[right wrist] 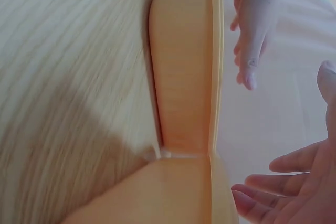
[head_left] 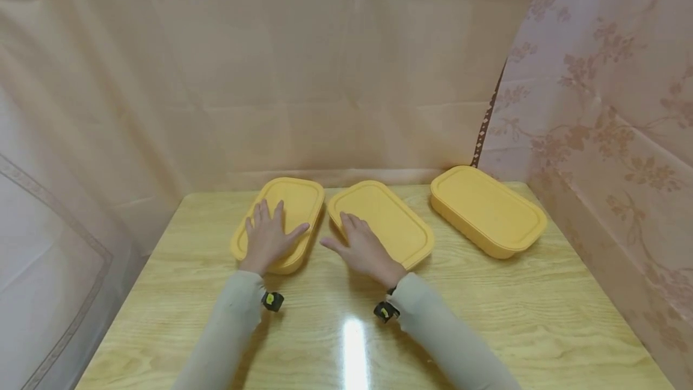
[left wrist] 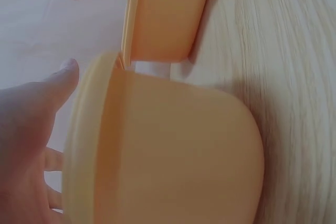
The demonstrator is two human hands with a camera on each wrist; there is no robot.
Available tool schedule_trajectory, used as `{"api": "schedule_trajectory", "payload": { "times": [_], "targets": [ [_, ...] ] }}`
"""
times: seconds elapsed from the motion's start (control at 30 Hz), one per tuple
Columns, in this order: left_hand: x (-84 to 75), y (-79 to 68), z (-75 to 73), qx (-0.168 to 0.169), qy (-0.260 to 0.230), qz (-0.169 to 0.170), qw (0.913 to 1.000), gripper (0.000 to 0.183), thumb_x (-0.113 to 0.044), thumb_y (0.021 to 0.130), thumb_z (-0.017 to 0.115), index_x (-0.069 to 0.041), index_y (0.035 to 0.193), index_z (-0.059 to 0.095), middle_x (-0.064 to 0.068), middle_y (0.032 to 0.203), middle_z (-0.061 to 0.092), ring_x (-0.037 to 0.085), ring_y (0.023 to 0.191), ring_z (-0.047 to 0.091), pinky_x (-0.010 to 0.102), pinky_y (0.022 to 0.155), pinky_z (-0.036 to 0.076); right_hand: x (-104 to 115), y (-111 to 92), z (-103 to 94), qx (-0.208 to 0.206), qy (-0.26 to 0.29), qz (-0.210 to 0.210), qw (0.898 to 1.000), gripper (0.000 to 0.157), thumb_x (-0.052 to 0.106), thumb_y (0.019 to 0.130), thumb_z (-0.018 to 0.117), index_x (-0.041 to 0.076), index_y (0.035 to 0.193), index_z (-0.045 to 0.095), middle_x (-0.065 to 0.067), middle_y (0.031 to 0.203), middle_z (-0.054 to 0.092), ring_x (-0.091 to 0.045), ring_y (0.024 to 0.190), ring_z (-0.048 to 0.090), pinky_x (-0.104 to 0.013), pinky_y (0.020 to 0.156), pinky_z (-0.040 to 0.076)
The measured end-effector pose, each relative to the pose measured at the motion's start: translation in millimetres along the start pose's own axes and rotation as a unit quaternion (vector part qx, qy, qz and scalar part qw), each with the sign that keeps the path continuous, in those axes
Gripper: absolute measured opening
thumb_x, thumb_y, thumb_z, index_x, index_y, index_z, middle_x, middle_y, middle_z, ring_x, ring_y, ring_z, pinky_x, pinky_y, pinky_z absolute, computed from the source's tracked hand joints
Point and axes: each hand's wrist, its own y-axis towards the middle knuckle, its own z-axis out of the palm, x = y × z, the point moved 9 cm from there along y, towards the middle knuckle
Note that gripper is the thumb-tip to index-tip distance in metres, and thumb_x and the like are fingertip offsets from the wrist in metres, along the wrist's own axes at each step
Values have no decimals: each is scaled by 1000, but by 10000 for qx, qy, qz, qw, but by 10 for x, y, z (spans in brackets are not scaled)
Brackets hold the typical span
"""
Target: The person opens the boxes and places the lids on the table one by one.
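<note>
Two yellow lidded boxes stand side by side near the back of the table. Over the left box (head_left: 300, 197) my left hand (head_left: 267, 238) is spread, fingers straight above its lid. In the left wrist view that box (left wrist: 178, 145) fills the lower middle, its rim close by the thumb. My right hand (head_left: 365, 248) hovers at the near left edge of the middle box (head_left: 392, 215), fingers extended and thumb apart. The right wrist view shows this hand (right wrist: 299, 187) with nothing between its fingers, beside the box rim.
A third yellow lidded box (head_left: 489, 212) stands at the back right of the wooden table (head_left: 303, 330). Behind hangs a beige cloth (head_left: 346, 77); a flowered cloth (head_left: 612, 137) closes the right side. Each wrist wears a small black camera.
</note>
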Motion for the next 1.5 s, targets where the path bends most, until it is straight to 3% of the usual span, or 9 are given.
{"api": "schedule_trajectory", "payload": {
  "times": [0.3,0.53,0.8,1.2,1.5],
  "targets": [
    [119,12,-61,-218,105,47,9997,97,-69,86,53,-1,151,28,36,156,13,52,146,9,74,112,7,115,58,72,-69,112,-240,9996,86,66,93,43,5,153,27,-16,155,35,-36,142,35,-52,116,32],
    [205,11,-137,-339,125,-43,9993,97,-67,86,55,1,149,30,35,155,18,51,144,15,72,112,11,195,93,147,24,177,-365,9992,89,66,94,41,-1,150,31,-20,154,36,-36,142,35,-49,117,31],
    [367,-36,-113,-82,-42,-259,9996,103,-70,84,56,2,151,25,35,156,15,52,143,16,71,111,14,197,92,381,273,450,-186,9984,89,67,94,40,0,151,30,-18,155,34,-35,144,33,-50,117,30],
    [546,-56,-113,-147,-53,-398,9991,104,-70,83,55,4,150,26,37,152,23,53,140,24,70,110,20,133,132,590,356,999,314,9939,93,66,93,44,2,155,17,-17,162,19,-34,148,24,-51,119,24],
    [644,-95,-143,-130,20,-505,9986,106,-71,84,54,8,148,26,37,149,30,54,135,31,70,106,27,141,132,698,239,1337,634,9887,95,65,92,48,2,155,15,-21,160,22,-36,148,22,-53,119,24]
  ]
}}
